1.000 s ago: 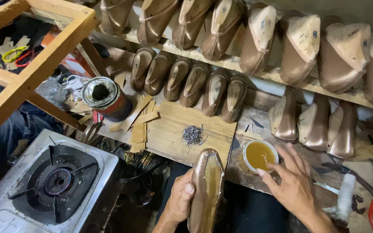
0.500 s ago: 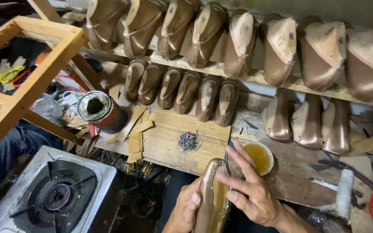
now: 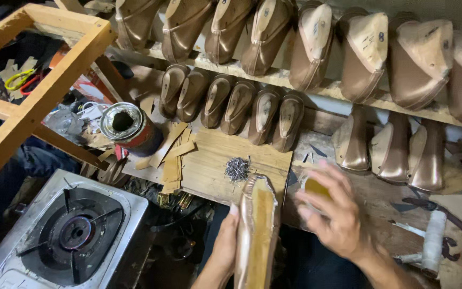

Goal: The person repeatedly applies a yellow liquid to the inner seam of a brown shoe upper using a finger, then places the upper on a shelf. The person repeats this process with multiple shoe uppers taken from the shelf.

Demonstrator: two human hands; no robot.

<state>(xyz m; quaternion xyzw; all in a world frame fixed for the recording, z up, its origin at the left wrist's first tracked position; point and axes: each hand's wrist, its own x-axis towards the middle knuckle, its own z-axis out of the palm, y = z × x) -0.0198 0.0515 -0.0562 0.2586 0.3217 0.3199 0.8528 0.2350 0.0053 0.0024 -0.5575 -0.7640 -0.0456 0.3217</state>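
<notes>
1. The left hand (image 3: 224, 246) grips a bronze shoe (image 3: 256, 230) sole-up at the near edge of the bench (image 3: 380, 203), fingers pressed along its left side.
2. The right hand (image 3: 332, 214) hovers blurred over a small cup of yellow glue (image 3: 314, 187), fingers loosely spread and holding nothing that I can make out — the hand hides most of the cup.
3. Just beyond the shoe's toe lies a little heap of nails (image 3: 237, 169) on a wooden board (image 3: 215, 160), with card strips (image 3: 171, 160) at the board's left edge.
4. A dark open tin (image 3: 130, 128) stands further left; a gas burner (image 3: 73, 235) sits below it.
5. Rows of like shoes (image 3: 231, 107) fill the shelves behind — a white roll (image 3: 433, 242) lies at the far right.
</notes>
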